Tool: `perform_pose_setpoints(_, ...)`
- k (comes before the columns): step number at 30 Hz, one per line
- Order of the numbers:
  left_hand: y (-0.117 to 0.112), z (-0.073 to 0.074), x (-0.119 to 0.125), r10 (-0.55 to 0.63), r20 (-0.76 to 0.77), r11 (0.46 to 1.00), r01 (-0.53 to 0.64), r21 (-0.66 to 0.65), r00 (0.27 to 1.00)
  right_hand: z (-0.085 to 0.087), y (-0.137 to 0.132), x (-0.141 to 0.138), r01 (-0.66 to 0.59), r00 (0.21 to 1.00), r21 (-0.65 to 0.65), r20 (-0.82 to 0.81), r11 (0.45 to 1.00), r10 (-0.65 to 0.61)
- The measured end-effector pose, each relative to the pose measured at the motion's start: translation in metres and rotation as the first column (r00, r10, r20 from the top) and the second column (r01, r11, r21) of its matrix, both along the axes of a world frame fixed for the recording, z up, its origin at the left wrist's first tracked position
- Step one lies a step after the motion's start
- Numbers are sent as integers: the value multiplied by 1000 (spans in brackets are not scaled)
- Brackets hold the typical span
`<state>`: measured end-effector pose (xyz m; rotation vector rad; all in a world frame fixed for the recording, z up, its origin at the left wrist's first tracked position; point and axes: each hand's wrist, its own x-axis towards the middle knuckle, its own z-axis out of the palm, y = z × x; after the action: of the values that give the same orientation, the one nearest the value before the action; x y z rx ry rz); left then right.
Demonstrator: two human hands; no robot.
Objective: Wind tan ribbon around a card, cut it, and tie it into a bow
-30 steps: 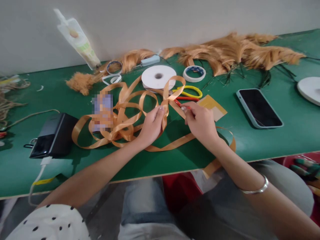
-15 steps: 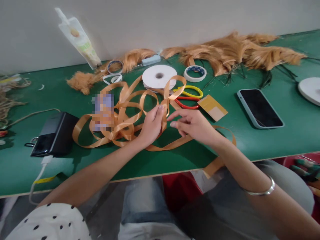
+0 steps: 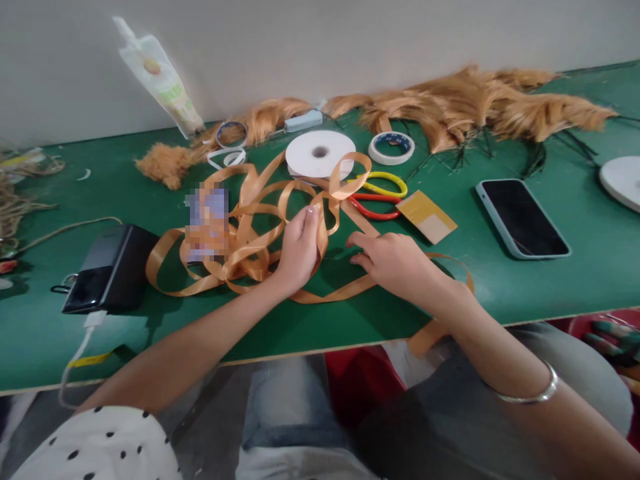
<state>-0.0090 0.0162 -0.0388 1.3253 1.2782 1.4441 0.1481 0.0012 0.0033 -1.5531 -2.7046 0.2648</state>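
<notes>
Loops of shiny orange-tan ribbon [image 3: 257,250] lie tangled across the middle of the green table. My left hand [image 3: 299,250] is closed on a folded part of this ribbon, its thumb pointing up and a loop rising beyond the fingers. To the right, my right hand [image 3: 387,260] hovers apart from the left with fingers bent and slightly apart, nothing visible between them. One strand of ribbon runs beneath the right hand and wrist. Scissors with a yellow and a red handle [image 3: 375,207] lie just beyond the hands, their blades hidden under ribbon.
A white spool [image 3: 300,150] and a tape roll [image 3: 391,148] lie behind the ribbon. A card [image 3: 427,217] and a phone [image 3: 523,218] are to the right, a black box-like device [image 3: 113,267] to the left. Tan fibre bundles [image 3: 450,107] line the wall.
My right hand has drawn back a little to the right and down, away from the left. My left hand has shifted slightly left, still gripping the ribbon.
</notes>
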Motion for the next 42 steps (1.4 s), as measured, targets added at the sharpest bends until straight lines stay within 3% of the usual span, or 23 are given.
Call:
perform_pose_setpoints(3,2,-2,-1,20,30,1000,-20,5,999,0,0,1,43,993,68,104,997,-50)
perform_pose_setpoints(7,2,-3,-1,24,77,1000,-23,-9,997,2,-1,3,-52,999,19,-7,998,52)
perform_pose_setpoints(9,3,-3,-1,33,105,999,-32,-8,994,1,0,5,-71,997,31,16,997,70)
perform_pose_setpoints(13,3,-3,0,43,149,999,-45,7,988,-4,3,8,45,986,151,151,987,-68)
perform_pose_setpoints(17,3,-3,0,36,167,999,-36,-2,985,-6,3,3,208,977,176,-5,962,-211)
perform_pose_setpoints(20,3,-2,0,32,165,999,-32,-3,986,-8,2,-2,298,927,70,-259,952,-271)
perform_pose_setpoints(23,3,-2,0,25,160,1000,-26,3,987,-12,1,-8,270,746,-132,-597,954,-294)
perform_pose_setpoints(27,3,-2,1,40,170,998,-46,31,985,-17,-1,-18,79,268,-389,-878,918,-396)
perform_pose_setpoints(30,3,-3,2,35,198,999,-41,27,980,-17,-4,-24,-155,-56,-535,-834,830,-548)
perform_pose_setpoints(32,3,-4,2,25,201,999,-29,14,979,-16,-5,-25,-284,-181,-586,-744,759,-643)
perform_pose_setpoints(34,2,-5,2,22,200,1000,-23,1,980,-14,-6,-24,-370,-242,-615,-659,696,-712)
perform_pose_setpoints(36,3,-5,1,40,219,999,-40,-6,975,-13,-6,-22,-416,-256,-627,-614,659,-746)
perform_pose_setpoints(38,4,-6,1,64,248,998,-64,-7,967,-12,-5,-21,-415,-211,-635,-630,652,-748)
perform_pose_setpoints(40,5,-6,1,69,275,998,-70,-7,959,-9,-5,-20,-374,-96,-648,-684,663,-723)
perform_pose_setpoints(42,5,-5,1,60,282,998,-62,-1,958,-6,-5,-21,-322,88,-677,-717,662,-691)
